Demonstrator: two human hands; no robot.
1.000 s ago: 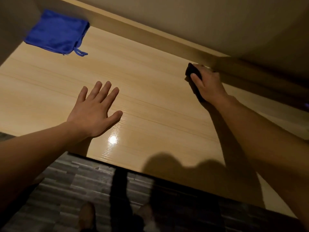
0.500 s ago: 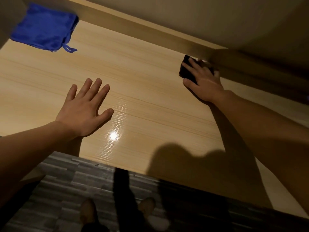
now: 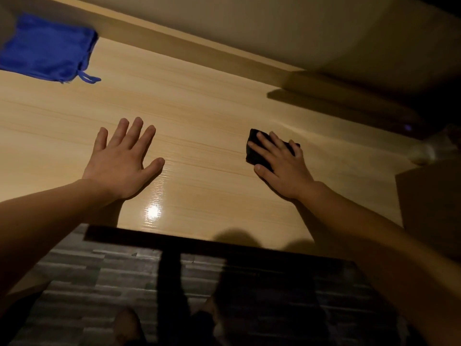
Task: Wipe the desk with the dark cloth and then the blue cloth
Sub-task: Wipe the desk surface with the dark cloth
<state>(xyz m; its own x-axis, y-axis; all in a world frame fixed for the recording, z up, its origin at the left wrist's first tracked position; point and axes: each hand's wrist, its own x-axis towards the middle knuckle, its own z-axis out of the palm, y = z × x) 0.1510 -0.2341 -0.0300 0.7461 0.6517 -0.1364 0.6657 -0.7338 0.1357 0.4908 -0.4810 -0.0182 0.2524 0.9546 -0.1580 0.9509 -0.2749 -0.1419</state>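
A small folded dark cloth (image 3: 254, 152) lies on the light wooden desk (image 3: 199, 108), right of centre. My right hand (image 3: 282, 163) presses flat on it with fingers spread, covering most of it; only its left part shows. My left hand (image 3: 122, 156) rests palm down on the desk left of centre, fingers apart, holding nothing. The blue cloth (image 3: 47, 51) lies folded at the desk's far left corner, its loop hanging toward me, well away from both hands.
A raised wooden ledge (image 3: 199, 46) runs along the desk's back edge against the wall. A brown box (image 3: 429, 203) and a pale object (image 3: 429, 148) sit at the right end. Grey plank floor (image 3: 99, 283) and my feet lie below the front edge.
My right hand has dragged the dark cloth from the back ledge toward me, to mid-desk. My left hand stays flat on the desk. The view has shifted right.
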